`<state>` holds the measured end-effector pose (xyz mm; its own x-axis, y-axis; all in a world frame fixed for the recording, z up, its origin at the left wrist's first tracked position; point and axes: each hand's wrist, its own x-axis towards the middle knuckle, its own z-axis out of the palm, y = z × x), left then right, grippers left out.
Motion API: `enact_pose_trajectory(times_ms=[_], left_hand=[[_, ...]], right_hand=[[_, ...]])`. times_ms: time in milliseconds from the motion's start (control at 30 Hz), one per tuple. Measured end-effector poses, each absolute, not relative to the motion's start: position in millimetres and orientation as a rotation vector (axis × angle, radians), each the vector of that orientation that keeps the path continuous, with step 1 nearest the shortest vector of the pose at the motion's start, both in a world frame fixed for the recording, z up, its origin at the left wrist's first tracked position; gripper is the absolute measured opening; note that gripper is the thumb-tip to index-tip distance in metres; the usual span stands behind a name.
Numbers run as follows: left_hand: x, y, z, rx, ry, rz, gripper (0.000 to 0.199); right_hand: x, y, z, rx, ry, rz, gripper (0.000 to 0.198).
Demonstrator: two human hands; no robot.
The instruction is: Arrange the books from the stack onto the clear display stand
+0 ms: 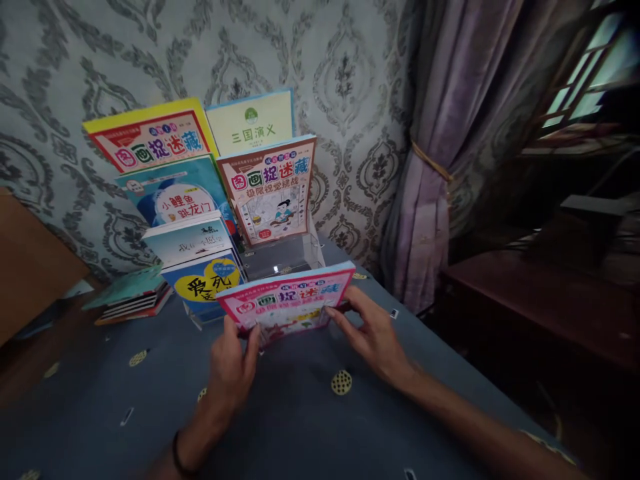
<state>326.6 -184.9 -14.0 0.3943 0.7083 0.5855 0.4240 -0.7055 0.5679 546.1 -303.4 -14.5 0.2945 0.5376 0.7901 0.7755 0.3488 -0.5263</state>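
A pink-covered children's book (293, 303) with colourful Chinese lettering is held up in front of me, leaning back. My left hand (234, 363) pinches its lower left edge between thumb and fingers. On the opposite side, my right hand (371, 333) grips the right edge the same way. Just behind it stands a clear stepped book rack (313, 245). A brown-bordered book (273, 193) leans in the rack's right column, with a pale green book (253, 123) behind. The left column holds a yellow-edged book (150, 137), a blue fish book (180, 193), a pale blue book (193, 240) and a blue-and-yellow book (203, 283).
Left of the rack lies a small stack of books (133, 297), near a brown cardboard box (35, 267). The dark blue tablecloth (280, 427) has yellow dotted patches. Patterned wallpaper (345, 73) rises behind, and a tied purple curtain (425, 220) hangs at the right.
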Motion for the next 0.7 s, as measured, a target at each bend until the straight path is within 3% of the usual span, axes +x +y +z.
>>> enact_pose_trajectory(times_ms=[300, 700], left_hand=[[341, -191, 35, 2.495, 0.922, 1.125, 0.016], [369, -145, 152, 2.792, 0.855, 1.58, 0.013]], right_hand=[[563, -295, 5, -1.333, -1.361, -0.324, 0.018], [608, -237, 113, -1.127, -1.356, -0.517, 0.028]])
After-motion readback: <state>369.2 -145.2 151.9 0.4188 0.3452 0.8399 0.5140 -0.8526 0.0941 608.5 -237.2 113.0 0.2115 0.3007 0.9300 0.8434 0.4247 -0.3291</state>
